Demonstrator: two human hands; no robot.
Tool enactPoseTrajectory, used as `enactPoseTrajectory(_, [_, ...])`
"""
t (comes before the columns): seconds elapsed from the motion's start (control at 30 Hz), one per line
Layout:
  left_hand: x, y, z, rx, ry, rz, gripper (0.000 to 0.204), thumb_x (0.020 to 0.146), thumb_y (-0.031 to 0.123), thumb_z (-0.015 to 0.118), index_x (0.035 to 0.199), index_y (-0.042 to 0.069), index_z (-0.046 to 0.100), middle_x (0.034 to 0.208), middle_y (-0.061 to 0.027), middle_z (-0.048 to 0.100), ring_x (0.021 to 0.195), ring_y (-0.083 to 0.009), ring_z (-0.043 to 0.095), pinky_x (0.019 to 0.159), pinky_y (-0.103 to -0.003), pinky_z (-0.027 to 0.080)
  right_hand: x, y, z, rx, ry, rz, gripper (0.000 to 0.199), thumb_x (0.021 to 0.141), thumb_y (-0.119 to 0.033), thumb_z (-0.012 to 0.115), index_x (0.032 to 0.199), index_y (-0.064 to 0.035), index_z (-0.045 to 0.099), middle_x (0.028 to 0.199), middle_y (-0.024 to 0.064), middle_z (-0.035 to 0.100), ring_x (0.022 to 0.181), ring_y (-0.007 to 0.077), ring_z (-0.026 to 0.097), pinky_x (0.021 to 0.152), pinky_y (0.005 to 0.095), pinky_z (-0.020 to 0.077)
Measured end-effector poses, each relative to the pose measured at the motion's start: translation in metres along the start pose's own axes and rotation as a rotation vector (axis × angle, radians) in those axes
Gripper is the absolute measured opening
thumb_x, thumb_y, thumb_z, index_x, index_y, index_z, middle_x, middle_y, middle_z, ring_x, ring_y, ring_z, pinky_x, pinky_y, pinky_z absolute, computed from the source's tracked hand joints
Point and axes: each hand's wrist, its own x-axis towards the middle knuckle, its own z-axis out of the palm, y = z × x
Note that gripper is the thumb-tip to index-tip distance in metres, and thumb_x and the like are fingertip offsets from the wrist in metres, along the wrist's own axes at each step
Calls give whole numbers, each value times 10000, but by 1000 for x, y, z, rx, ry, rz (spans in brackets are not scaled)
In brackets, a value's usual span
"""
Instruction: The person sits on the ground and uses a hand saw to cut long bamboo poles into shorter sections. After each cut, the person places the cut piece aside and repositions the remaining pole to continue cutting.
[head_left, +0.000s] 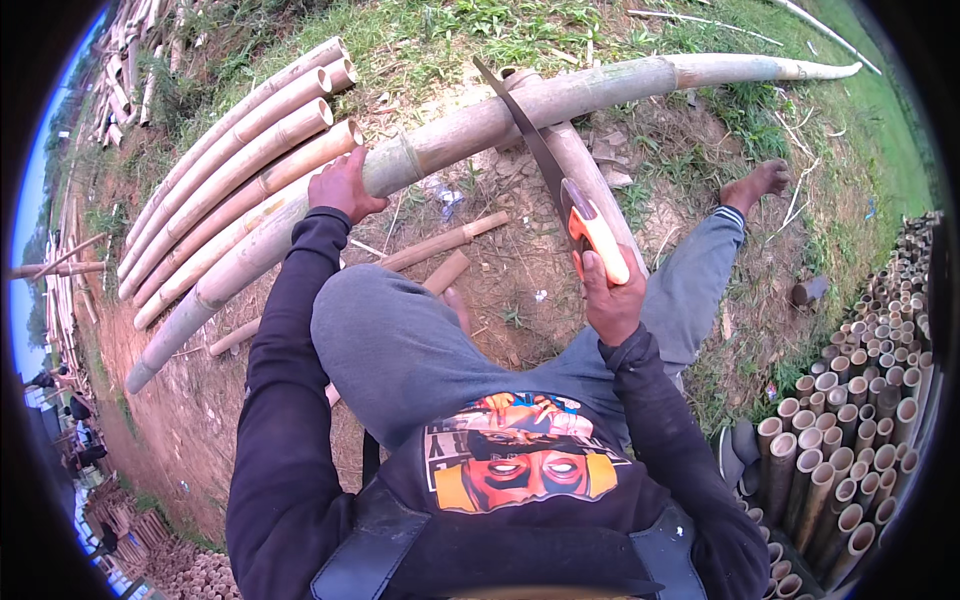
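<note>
Dark sweatshirt (530,468) closest, head view. Your right grip (612,290) wraps the saw (547,165); left grip (345,187) rests on the long bamboo pole (445,142), can't tell if closed. It crosses a support pole (584,162): rolling could make the saw bind or skip.

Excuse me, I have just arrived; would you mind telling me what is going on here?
A person has a handsaw in the right hand, its blade lying across a long bamboo pole. The left hand rests on that pole, farther to the left. Beneath it, near the saw, runs another bamboo piece. The long pole is in one piece; whether the blade has bitten in is unclear. Several bamboo poles lie side by side at the left.
</note>
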Motion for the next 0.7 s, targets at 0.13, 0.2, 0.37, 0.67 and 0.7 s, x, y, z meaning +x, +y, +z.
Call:
enactPoseTrajectory(0.13, [4, -2, 7, -7, -10, -2, 1033, 670, 512, 939, 1532, 141, 507, 1327, -158, 699, 1204, -346, 700, 998, -492, 549, -69, -29, -47, -128, -9, -97, 206, 1034, -92, 720, 1184, 42, 676, 904, 53, 733, 766, 87, 673, 692, 265, 534])
enactPoseTrajectory(0.2, [5, -3, 10, -6, -8, -8, 1032, 673, 513, 938, 1533, 142, 506, 1333, -159, 696, 1206, -347, 699, 999, -492, 549, -35, -34, -26, -58, -5, -228, 192, 1034, -91, 719, 1168, 41, 683, 919, 63, 743, 762, 96, 684, 694, 264, 538])
enactPoseTrajectory(0.37, [2, 1, 3, -8, 27, -4, 1021, 683, 514, 934, 1535, 150, 505, 1342, -160, 693, 1210, -343, 700, 1011, -492, 550, 154, -3, 86, -44, -39, -281, 278, 1029, -256, 769, 1042, 12, 695, 720, 29, 638, 642, 84, 544, 588, 304, 465])
enactPoseTrajectory(0.67, [-1, 2, 0, -22, 11, -5, 979, 677, 482, 930, 1498, 150, 513, 1302, -161, 694, 1204, -340, 696, 1013, -482, 556, -48, -27, -41, -110, -22, -85, 223, 1034, -103, 727, 1194, 45, 682, 913, 70, 758, 805, 94, 701, 717, 270, 557])
enactPoseTrajectory(0.7, [1, 2, 1, -23, 7, -1, 981, 677, 482, 931, 1499, 148, 513, 1297, -162, 694, 1202, -341, 696, 1012, -482, 556, -63, -29, -49, -124, 0, -137, 225, 1036, -90, 717, 1206, 53, 682, 949, 89, 778, 849, 112, 730, 759, 276, 573])
